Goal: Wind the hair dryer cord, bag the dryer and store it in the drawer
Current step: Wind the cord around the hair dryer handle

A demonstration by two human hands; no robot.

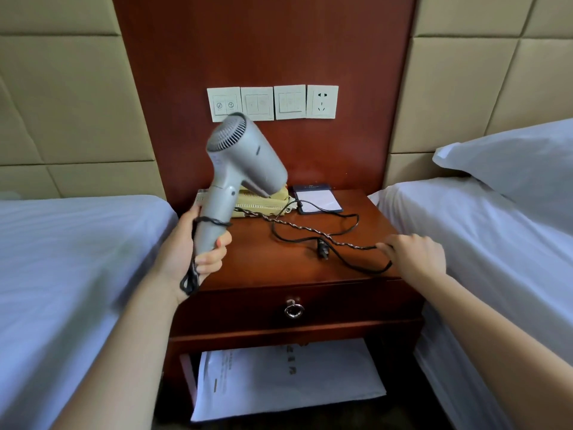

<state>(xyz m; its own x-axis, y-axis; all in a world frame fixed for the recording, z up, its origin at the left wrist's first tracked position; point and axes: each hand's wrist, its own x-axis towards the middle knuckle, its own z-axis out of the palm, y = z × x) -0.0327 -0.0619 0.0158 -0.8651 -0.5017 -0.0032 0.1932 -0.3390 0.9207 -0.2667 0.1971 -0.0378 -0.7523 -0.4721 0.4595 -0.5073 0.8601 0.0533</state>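
Note:
A grey hair dryer stands upright in the air over the left part of the nightstand, its rear grille toward me. My left hand grips its handle, with one turn of the dark cord round the handle and a short loop hanging below my palm. The cord trails across the nightstand top, its plug lying near the front. My right hand pinches the cord at the right edge of the top. The drawer, with a metal ring pull, is closed. A white bag lies on the shelf below.
The wooden nightstand stands between two white beds, left and right. A cream telephone and a notepad sit at the back of the top. Switch plates and a socket are on the wall panel.

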